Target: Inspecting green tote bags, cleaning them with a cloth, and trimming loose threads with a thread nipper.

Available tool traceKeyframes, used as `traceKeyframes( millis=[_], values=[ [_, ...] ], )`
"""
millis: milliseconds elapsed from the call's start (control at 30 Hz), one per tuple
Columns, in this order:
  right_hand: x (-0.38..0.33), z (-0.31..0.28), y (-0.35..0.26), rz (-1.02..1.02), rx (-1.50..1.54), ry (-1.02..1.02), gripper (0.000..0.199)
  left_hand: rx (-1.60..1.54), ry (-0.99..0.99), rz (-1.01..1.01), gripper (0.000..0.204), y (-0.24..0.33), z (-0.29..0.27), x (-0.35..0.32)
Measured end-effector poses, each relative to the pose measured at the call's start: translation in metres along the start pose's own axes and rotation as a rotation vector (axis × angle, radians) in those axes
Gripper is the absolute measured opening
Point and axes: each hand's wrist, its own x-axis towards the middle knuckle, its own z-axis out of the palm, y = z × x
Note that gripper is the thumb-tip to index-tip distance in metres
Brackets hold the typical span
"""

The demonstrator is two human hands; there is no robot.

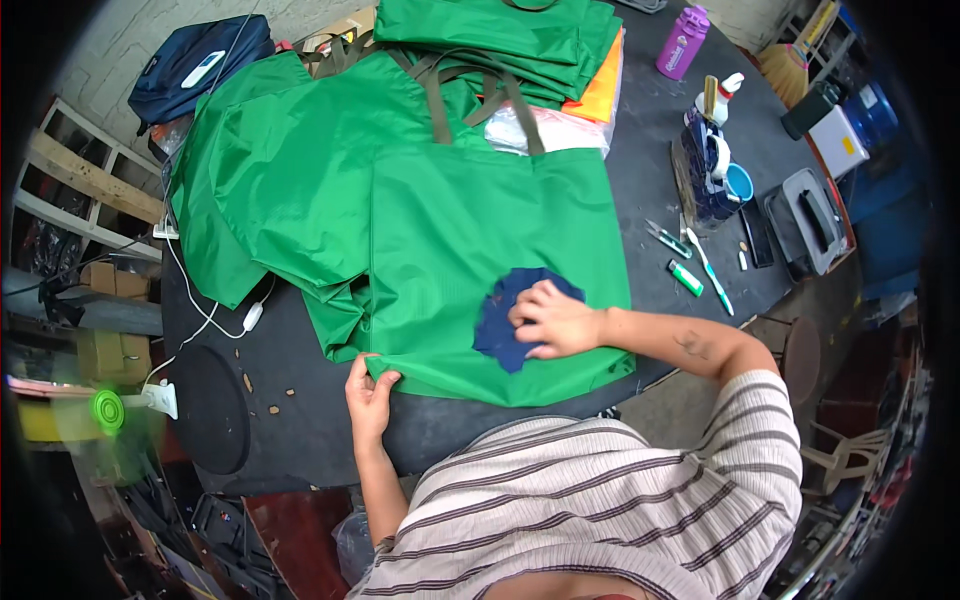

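Observation:
A green tote bag (440,240) with dark olive handles (437,105) lies flat on the black table, its handles pointing away from me. My right hand (552,320) presses a crumpled navy cloth (497,335) onto the lower part of the bag, fingers curled over it. At the bag's near left corner, my left hand (370,385) pinches the green fabric between thumb and fingers. More green bags (280,170) are heaped to the left and partly tuck against this one. Dark marks show near its lower right corner.
Folded green bags (500,45) are stacked at the back. To the right stand a purple bottle (683,43), a navy holder (700,170), a toothbrush (710,272) and a green lighter (685,278). A white cable (200,325) and small green fan (107,410) are at left.

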Motion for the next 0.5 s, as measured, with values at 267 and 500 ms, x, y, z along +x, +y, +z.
traceKeyframes(
  millis=[267, 500],
  values=[
    [-0.009, 0.011, 0.071, 0.577, -0.468, 0.027, 0.024, 0.009, 0.030, -0.003, 0.021, 0.007, 0.004, -0.005],
    [0.017, 0.025, 0.081, 0.473, -0.355, 0.366, 0.031, -0.031, 0.037, -0.053, 0.023, 0.000, 0.005, -0.008]
  ],
)
